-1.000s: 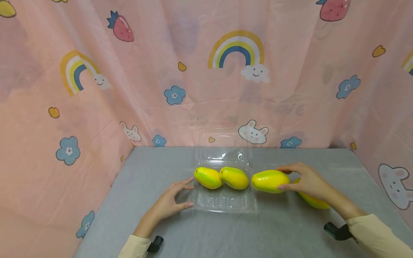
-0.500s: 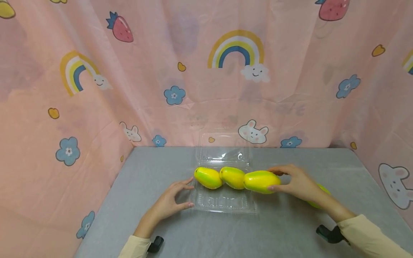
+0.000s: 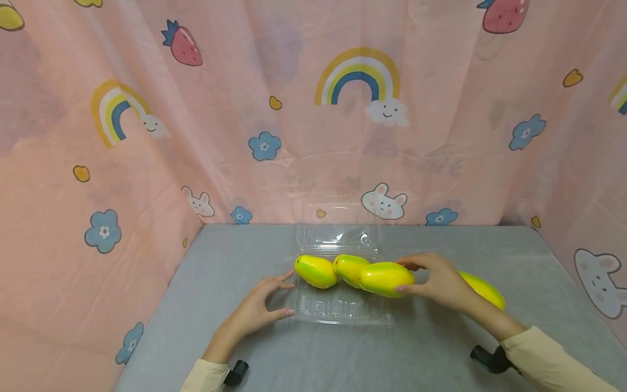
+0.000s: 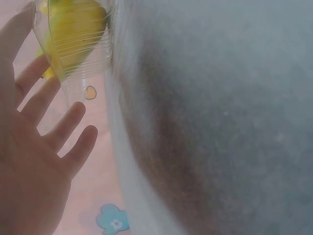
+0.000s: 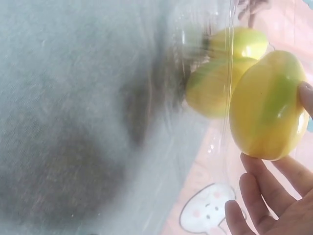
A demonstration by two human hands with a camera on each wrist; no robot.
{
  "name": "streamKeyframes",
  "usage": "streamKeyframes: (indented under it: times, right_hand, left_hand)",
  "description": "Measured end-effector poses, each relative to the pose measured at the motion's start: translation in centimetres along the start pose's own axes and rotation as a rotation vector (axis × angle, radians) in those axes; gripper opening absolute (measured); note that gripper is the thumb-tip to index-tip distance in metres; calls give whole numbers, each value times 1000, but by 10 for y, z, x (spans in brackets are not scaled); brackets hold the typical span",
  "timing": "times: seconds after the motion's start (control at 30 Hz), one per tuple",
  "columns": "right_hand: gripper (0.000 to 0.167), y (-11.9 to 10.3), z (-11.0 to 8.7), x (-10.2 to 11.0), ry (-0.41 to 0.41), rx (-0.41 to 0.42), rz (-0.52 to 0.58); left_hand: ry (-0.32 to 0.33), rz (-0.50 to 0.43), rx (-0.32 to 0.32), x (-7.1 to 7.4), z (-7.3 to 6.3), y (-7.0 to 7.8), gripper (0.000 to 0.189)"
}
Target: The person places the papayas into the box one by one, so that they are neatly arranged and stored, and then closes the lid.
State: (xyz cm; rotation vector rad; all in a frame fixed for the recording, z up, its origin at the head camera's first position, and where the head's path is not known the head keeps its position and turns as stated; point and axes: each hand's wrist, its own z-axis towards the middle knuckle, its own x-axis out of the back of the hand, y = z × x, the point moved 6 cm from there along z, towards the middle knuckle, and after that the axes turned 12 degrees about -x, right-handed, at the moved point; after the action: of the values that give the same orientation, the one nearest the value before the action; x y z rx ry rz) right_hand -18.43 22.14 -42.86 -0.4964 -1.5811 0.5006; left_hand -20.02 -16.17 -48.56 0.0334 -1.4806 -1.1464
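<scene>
My right hand (image 3: 443, 280) pinches a glossy yellow-green mango (image 3: 384, 279) between thumb and fingertips. The fruit is over the right side of a clear plastic clamshell box (image 3: 338, 314), overlapping another mango (image 3: 349, 267) there. A third mango (image 3: 315, 271) lies at the box's left side. In the right wrist view the held mango (image 5: 266, 107) shows in front of the box wall, and my fingertips press its end. My left hand (image 3: 257, 305) has its fingers spread and relaxed at the box's left edge; in the left wrist view, fingertips (image 4: 49, 85) overlap the clear wall.
Another mango (image 3: 485, 291) lies on the grey table to the right, partly behind my right forearm. The box's lid (image 3: 338, 237) stands open at the back. Behind the table hangs a pink printed curtain (image 3: 313, 136). A black strap piece (image 3: 237, 373) sits beneath the left wrist.
My right hand has moved left with the mango, from beside the box to over its right side. More of the mango behind the forearm shows than half a second ago. The left hand stays put.
</scene>
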Motion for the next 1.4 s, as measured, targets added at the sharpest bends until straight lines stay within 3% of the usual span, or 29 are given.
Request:
streamKeyframes:
  times: [0.43, 0.9, 1.4]
  right_hand:
    - [61, -21, 1, -15, -48, 52, 18]
    - [61, -40, 5, -28, -104, 50, 52]
    - [65, -57, 8, -36, -111, 51, 7]
  left_hand:
    - [9, -1, 0, -1, 0, 1, 60]
    - [16, -4, -11, -1, -1, 0, 58]
    - [21, -11, -13, -1, -1, 1, 59]
